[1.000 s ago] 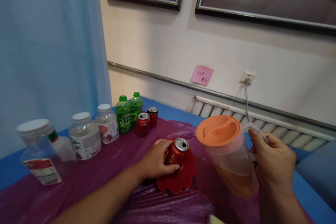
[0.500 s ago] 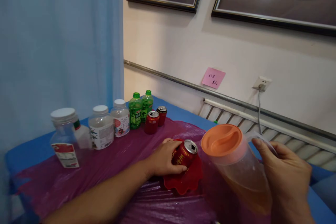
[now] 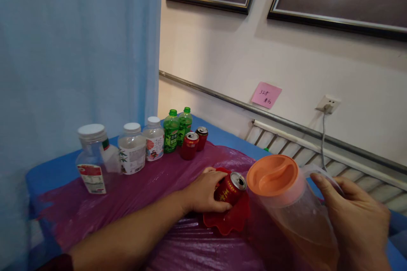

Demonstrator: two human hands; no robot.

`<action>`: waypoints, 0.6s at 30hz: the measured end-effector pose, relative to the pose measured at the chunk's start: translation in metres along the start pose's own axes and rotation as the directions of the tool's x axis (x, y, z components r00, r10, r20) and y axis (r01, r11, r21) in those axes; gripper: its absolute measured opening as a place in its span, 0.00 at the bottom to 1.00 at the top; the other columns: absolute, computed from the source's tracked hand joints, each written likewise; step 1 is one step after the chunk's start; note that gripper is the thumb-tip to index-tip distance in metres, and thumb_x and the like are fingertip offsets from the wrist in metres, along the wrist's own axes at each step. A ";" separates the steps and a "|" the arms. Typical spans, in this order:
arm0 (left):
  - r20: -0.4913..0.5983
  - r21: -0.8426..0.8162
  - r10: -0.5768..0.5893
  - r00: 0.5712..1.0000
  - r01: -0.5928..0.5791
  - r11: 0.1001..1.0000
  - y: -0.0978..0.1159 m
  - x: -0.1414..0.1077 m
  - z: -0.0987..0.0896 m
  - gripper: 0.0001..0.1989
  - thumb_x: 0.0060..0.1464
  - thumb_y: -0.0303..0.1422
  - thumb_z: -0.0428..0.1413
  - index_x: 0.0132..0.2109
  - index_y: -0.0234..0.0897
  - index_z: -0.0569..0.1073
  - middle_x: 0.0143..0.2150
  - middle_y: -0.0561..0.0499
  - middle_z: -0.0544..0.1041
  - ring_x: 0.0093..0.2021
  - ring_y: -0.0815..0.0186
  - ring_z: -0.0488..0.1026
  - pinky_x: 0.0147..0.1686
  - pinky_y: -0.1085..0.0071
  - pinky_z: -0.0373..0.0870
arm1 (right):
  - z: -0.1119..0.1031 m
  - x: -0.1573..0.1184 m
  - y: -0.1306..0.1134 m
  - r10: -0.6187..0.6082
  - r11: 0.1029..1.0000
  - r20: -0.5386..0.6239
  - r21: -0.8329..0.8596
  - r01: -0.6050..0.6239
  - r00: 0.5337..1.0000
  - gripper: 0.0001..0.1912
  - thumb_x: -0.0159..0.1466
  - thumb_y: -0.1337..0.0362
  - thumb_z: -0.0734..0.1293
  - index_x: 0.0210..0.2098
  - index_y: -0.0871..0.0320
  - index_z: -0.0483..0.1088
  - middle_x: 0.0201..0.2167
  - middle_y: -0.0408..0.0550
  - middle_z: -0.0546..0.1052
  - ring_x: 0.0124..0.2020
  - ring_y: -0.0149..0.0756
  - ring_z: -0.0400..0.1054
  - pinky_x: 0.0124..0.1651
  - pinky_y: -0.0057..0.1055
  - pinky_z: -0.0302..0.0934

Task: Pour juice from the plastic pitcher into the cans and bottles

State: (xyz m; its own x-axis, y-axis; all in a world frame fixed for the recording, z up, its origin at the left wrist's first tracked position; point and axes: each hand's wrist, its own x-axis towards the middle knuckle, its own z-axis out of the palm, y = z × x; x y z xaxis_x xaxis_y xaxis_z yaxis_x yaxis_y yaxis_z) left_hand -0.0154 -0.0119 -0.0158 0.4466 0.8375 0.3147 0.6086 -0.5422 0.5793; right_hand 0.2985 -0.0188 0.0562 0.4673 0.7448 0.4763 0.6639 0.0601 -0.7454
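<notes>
Since the earlier frame, the jug [image 3: 307, 228] leans further and the can [image 3: 229, 190] tips more towards it. The right hand [image 3: 358, 209] is closed around the jug's handle [image 3: 313, 171]. The red dish [image 3: 226, 223] lies beneath the can, which the left hand [image 3: 205, 191] half encircles. Tilting the jug too far could push liquid past its lid [image 3: 272, 175]; a slack left grip could let the slanted can slip.

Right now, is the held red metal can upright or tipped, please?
Tipped: the can leans toward the orange-lidded plastic pitcher, silver top slanting.
</notes>
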 end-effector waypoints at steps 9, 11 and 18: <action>0.005 -0.007 0.006 1.000 -0.006 1.000 0.000 -0.001 0.002 0.34 0.41 0.44 0.68 0.56 0.43 0.72 0.54 0.47 0.79 0.53 0.50 0.75 0.60 0.54 0.58 | 0.000 -0.002 -0.002 0.027 0.999 0.041 -0.025 -0.026 0.999 0.26 0.53 0.37 0.70 0.32 0.54 0.79 0.22 0.40 0.74 0.28 0.39 0.68 0.27 0.29 0.56; 0.009 -0.011 0.005 1.000 -0.004 1.000 0.000 -0.001 0.002 0.34 0.41 0.44 0.68 0.56 0.43 0.71 0.55 0.47 0.79 0.54 0.50 0.74 0.60 0.54 0.58 | 0.000 -0.002 -0.003 0.033 0.999 0.046 -0.036 -0.031 0.998 0.26 0.53 0.37 0.70 0.32 0.54 0.79 0.22 0.41 0.75 0.29 0.39 0.68 0.27 0.29 0.56; 0.023 -0.010 0.013 1.000 -0.013 1.000 0.002 -0.001 0.001 0.31 0.42 0.46 0.67 0.54 0.44 0.73 0.51 0.48 0.80 0.49 0.51 0.76 0.58 0.56 0.59 | -0.001 -0.001 0.000 0.055 0.994 0.059 -0.098 -0.049 0.997 0.27 0.53 0.36 0.70 0.35 0.53 0.79 0.22 0.40 0.76 0.27 0.39 0.69 0.26 0.29 0.57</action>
State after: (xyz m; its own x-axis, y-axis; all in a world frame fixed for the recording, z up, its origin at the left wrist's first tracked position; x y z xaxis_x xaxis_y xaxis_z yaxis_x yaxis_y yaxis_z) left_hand -0.0138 -0.0134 -0.0159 0.4694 0.8286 0.3050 0.5962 -0.5522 0.5827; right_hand 0.2979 -0.0201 0.0562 0.4678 0.7850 0.4061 0.6943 -0.0421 -0.7184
